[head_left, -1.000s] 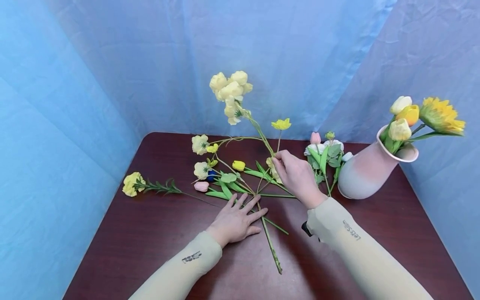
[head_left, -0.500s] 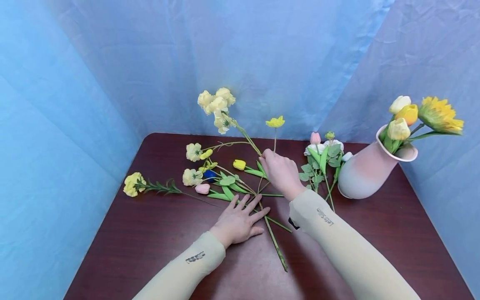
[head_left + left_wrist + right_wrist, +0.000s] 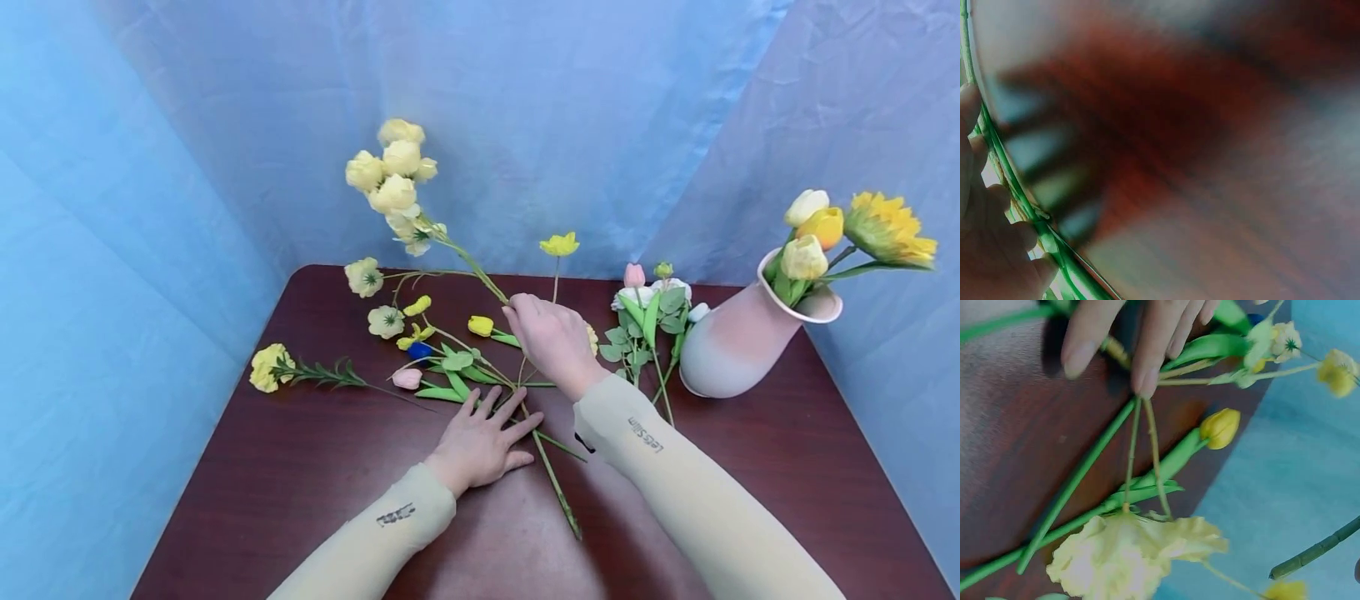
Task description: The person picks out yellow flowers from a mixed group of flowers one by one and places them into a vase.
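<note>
My left hand lies with spread fingers over crossing green stems on the table, pressing near a branching stem that runs toward me. In the left wrist view its fingertips line up along green stems. My right hand pinches the stem of a pale yellow flower spray, its blossoms raised against the blue cloth. That stem's cut end pokes out in the right wrist view. Around my left hand lie a pink tulip, a blue flower and a yellow tulip.
A pink and grey vase at the right holds white and orange-yellow tulips and a sunflower. Beside it lie white and pink flowers. A yellow carnation lies at the left. Blue cloth hangs behind the table.
My right hand has moved left with the pale yellow spray. The blossoms dipped, then rose, and now stand farther left. My left hand has stayed nearly in place.
</note>
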Available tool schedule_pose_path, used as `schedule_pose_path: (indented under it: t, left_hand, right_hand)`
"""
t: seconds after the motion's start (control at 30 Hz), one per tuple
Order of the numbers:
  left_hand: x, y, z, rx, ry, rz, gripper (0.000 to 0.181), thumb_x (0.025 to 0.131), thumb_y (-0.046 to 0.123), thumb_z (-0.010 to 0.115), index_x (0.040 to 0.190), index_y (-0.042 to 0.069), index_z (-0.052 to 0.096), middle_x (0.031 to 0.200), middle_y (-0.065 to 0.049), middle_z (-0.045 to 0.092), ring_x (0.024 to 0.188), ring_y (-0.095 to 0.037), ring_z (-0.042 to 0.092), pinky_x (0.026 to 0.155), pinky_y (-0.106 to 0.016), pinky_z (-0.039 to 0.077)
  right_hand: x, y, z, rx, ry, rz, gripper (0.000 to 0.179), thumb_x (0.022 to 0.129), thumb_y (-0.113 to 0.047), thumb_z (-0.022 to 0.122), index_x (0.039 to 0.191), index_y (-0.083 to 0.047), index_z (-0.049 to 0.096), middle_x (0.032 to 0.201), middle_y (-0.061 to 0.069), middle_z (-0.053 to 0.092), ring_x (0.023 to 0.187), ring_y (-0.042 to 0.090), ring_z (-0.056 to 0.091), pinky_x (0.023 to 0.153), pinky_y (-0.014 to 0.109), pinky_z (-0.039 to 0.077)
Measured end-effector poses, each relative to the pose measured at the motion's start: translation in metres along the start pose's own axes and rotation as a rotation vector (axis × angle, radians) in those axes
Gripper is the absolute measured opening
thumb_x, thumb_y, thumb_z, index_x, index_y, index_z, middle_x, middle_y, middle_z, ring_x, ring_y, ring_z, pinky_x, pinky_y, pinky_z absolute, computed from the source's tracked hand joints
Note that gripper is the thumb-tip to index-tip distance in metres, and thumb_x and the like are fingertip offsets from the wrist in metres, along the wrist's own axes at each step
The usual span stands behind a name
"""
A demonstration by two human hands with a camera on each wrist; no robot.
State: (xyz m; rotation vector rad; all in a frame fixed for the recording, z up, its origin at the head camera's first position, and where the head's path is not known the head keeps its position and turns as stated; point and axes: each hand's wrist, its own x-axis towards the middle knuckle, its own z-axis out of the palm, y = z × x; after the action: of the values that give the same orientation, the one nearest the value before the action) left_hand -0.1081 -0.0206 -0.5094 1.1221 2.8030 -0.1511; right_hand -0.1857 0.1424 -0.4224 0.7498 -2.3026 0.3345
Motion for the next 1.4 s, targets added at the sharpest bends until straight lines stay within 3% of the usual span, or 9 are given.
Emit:
schedule_pose_path:
  t: [0.17,0.33,0.53,0.77,0.93,1.13,1.27,1.4]
  left_hand:
    - [0.014,-0.003,-0.004,0.014,-0.038,-0.061,0.062,0.103,0.067,0.031,0.161,0.046,0.023,0.172,0.005,0.014,0.156,-0.031,0.023,0.124,-0.054,0.021]
    - [0.008,-0.006,-0.01,-0.047,-0.013,-0.032,0.062,0.104,0.064,0.037,0.161,0.042,0.027,0.172,0.002,0.015,0.156,-0.033,0.021,0.123,-0.056,0.019]
    - [-0.03,-0.023,-0.013,-0.141,0.057,0.013,0.064,0.101,0.059,0.052,0.158,0.032,0.042,0.169,-0.005,0.025,0.154,-0.039,0.024,0.12,-0.061,0.022]
    - [-0.079,-0.049,-0.006,-0.188,0.085,-0.02,0.072,0.093,0.061,0.063,0.155,0.027,0.048,0.166,-0.01,0.032,0.15,-0.047,0.028,0.117,-0.068,0.023]
    - [-0.102,-0.06,0.0,-0.24,0.01,-0.098,0.08,0.089,0.064,0.068,0.156,0.029,0.045,0.168,-0.009,0.028,0.151,-0.047,0.025,0.116,-0.069,0.022]
    - [-0.111,-0.064,0.009,-0.296,-0.055,-0.153,0.083,0.088,0.063,0.069,0.159,0.033,0.039,0.17,-0.007,0.023,0.152,-0.048,0.021,0.115,-0.071,0.022]
    - [-0.112,-0.065,0.014,-0.319,-0.039,-0.152,0.084,0.088,0.064,0.069,0.159,0.033,0.038,0.17,-0.007,0.022,0.152,-0.049,0.02,0.115,-0.072,0.021]
    - [-0.112,-0.065,0.018,-0.317,-0.037,-0.153,0.084,0.087,0.065,0.068,0.159,0.034,0.038,0.17,-0.006,0.022,0.152,-0.048,0.02,0.115,-0.072,0.021]
  right_hand:
    - [0.01,-0.006,-0.016,0.016,0.068,-0.091,0.012,0.103,-0.016,0.063,0.102,-0.004,0.061,0.071,0.002,0.058,0.054,0.018,0.056,0.052,0.033,0.05]
    - [0.02,-0.006,-0.031,-0.05,0.099,-0.173,0.012,0.099,-0.011,0.068,0.102,-0.001,0.061,0.072,0.004,0.06,0.052,0.02,0.054,0.05,0.033,0.049]
    - [0.032,0.006,-0.064,-0.14,0.109,-0.257,0.01,0.101,-0.009,0.062,0.096,-0.001,0.059,0.067,0.005,0.054,0.048,0.019,0.045,0.044,0.034,0.041]
    - [0.029,0.035,-0.109,-0.2,0.175,-0.293,0.022,0.108,-0.014,0.052,0.094,0.001,0.059,0.065,0.005,0.05,0.043,0.021,0.035,0.038,0.037,0.034]
    - [0.016,0.058,-0.138,-0.259,0.179,-0.271,0.02,0.107,-0.012,0.051,0.095,0.003,0.059,0.064,0.007,0.048,0.044,0.023,0.034,0.038,0.039,0.032]
    - [0.002,0.077,-0.16,-0.238,0.181,-0.167,0.02,0.106,-0.015,0.058,0.1,0.003,0.062,0.069,0.013,0.058,0.043,0.026,0.043,0.038,0.045,0.036]
    - [-0.006,0.082,-0.164,-0.217,0.141,-0.087,0.021,0.105,-0.017,0.059,0.102,0.003,0.063,0.076,0.017,0.065,0.044,0.026,0.05,0.038,0.046,0.038]
    - [-0.01,0.076,-0.154,-0.144,0.107,-0.023,0.016,0.101,-0.012,0.065,0.103,0.003,0.062,0.078,0.017,0.068,0.049,0.028,0.057,0.041,0.044,0.042]
